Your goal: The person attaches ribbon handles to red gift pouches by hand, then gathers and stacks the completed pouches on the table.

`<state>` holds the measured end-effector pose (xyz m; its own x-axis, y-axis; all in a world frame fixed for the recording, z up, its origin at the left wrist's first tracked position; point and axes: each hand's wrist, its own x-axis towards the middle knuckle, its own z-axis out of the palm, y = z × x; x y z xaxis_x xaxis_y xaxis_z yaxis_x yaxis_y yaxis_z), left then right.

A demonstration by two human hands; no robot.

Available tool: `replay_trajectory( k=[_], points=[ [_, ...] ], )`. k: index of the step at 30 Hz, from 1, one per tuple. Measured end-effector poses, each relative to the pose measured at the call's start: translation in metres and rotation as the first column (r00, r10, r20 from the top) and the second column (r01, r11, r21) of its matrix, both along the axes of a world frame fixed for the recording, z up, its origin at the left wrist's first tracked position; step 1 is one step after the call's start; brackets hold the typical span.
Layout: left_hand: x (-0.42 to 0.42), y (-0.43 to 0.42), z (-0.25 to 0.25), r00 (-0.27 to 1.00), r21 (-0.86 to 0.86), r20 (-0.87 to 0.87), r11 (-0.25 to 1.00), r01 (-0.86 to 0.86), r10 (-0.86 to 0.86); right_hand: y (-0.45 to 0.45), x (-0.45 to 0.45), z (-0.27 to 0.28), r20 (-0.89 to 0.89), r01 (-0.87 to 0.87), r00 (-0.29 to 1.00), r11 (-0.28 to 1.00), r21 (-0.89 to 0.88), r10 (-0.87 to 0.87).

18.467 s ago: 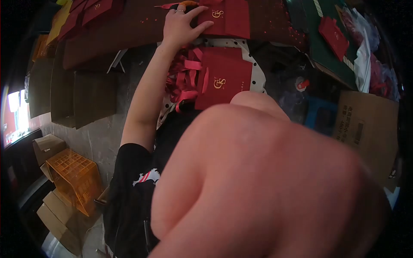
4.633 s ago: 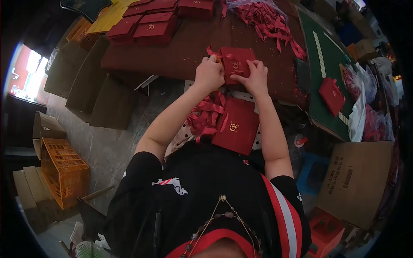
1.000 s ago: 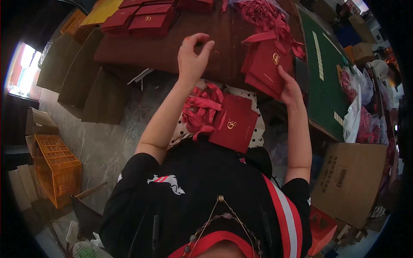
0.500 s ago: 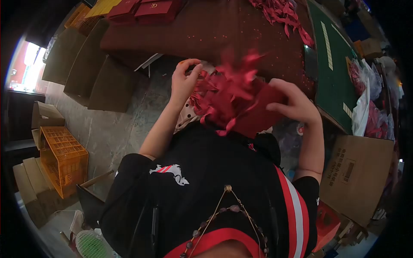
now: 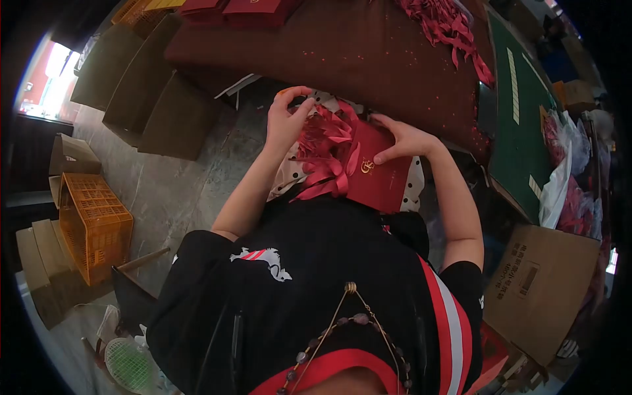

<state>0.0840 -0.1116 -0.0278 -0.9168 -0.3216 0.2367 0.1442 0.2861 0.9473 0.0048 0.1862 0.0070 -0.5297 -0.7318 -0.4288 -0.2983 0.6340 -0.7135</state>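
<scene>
A red paper bag (image 5: 385,172) with a gold emblem lies over my lap, its face towards me. Red ribbons (image 5: 324,148) are bunched on its left side. My right hand (image 5: 409,139) rests at the bag's upper right, thumb on its face and fingers apart near the far edge. At the upper left of the ribbons is my left hand (image 5: 288,122), its fingers curved with a gap to the thumb; nothing shows in that gap. Something orange is on one of its fingers. White fabric with black dots (image 5: 289,176) shows beneath the ribbons and bag.
Ahead stands a table with a brown cloth (image 5: 368,62), bearing red bags (image 5: 257,5) and a heap of red ribbons (image 5: 447,29). Cardboard boxes (image 5: 174,118) and an orange crate (image 5: 99,224) are at left. A green board (image 5: 523,125) and a carton (image 5: 543,289) are at right.
The ribbons, blurred in motion before, now lie lower and to the left of the bag. The bag's emblem has come into view. My right hand has moved left over the bag.
</scene>
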Motion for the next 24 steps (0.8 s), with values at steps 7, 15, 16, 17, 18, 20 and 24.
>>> replay_trajectory(
  k=[7,15,16,17,18,20,24],
  points=[
    [-0.003,0.001,-0.001,1.000,-0.071,0.015,0.997,-0.022,0.023,-0.019,-0.007,0.017,0.109,-0.049,0.993,0.993,0.111,0.037],
    [-0.007,-0.006,-0.007,1.000,-0.032,0.012,0.999,-0.026,0.026,-0.011,0.022,0.032,0.136,0.055,0.989,0.998,-0.005,-0.054],
    [-0.007,-0.006,-0.009,0.999,-0.018,0.020,1.000,-0.025,0.026,-0.006,0.026,0.025,0.172,0.141,0.977,0.987,-0.073,-0.127],
    [-0.007,-0.007,-0.008,0.999,-0.003,0.026,1.000,-0.027,0.027,0.002,0.029,0.019,0.165,0.143,0.978,0.987,-0.073,-0.130],
    [-0.007,-0.009,-0.007,1.000,-0.001,0.018,1.000,-0.025,0.025,0.013,0.032,0.014,0.215,0.272,0.949,0.946,-0.178,-0.232],
    [-0.008,-0.014,-0.002,0.995,0.069,-0.076,0.996,-0.056,0.061,0.023,0.043,0.025,0.392,0.526,0.834,0.775,-0.350,-0.389],
    [0.000,-0.003,0.026,0.989,0.162,-0.131,0.986,-0.051,0.073,0.035,0.041,-0.004,0.715,0.787,0.617,0.262,-0.558,-0.328]
  ],
)
